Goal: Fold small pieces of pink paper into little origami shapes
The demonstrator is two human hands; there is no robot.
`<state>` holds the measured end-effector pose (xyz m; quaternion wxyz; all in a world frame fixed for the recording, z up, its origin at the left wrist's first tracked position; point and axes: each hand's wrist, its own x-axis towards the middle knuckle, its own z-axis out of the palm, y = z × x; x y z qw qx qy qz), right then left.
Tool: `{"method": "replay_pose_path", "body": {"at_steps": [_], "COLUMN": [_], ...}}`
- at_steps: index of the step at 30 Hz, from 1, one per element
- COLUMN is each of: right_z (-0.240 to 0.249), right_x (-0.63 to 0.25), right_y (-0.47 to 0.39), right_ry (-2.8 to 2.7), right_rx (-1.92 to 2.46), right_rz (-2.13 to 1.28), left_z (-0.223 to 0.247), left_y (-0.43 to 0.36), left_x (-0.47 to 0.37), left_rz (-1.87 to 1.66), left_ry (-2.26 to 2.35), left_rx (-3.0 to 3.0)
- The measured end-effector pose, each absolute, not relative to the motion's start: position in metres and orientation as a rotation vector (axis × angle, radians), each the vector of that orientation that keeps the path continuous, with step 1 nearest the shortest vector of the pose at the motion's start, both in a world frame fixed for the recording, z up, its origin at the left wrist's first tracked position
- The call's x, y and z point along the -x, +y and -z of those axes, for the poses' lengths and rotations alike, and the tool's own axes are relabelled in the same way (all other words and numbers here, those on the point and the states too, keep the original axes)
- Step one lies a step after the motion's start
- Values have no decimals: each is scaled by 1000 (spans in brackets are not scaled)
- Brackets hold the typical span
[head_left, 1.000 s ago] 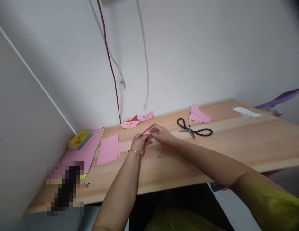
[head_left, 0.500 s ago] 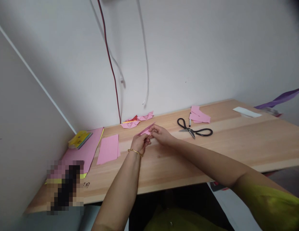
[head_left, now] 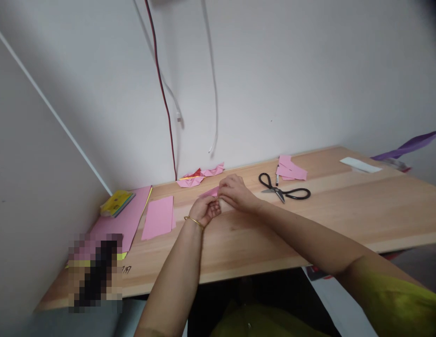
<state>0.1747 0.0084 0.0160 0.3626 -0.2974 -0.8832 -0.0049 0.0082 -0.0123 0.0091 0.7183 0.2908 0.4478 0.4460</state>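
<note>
Fingers of our left hand (head_left: 205,210) and right hand (head_left: 235,193) pinch a small pink paper piece (head_left: 210,192) between them, just above the wooden table (head_left: 309,224), near its back edge. Both hands are closed on it. To fold well, we judge that we should line the edges up first, then press the crease flat along its whole length. Scissors (head_left: 283,191) lie to the right, a pink sheet (head_left: 158,217) to the left.

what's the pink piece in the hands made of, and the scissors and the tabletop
Pink piece: thin matte paper, judging by its creases. Scissors: dull grey metal blades, glossy black handles, maybe plastic or coated. Tabletop: pale wood with visible grain, possibly laminate.
</note>
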Motion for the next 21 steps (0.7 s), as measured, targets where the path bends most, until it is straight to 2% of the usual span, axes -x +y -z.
{"method": "replay_pose_path", "body": {"at_steps": [6, 21], "right_z": [-17, -16], "right_x": [-175, -172], "right_y": [9, 11], "right_ry": [-2231, -2064], "right_rx": [835, 887], "right_rz": [-100, -432], "left_z": [-10, -9], "left_y": [-13, -13], "left_x": [-10, -16], "left_rz": [-1243, -1327], "left_ry": [920, 914], "left_rx": [-834, -824]}}
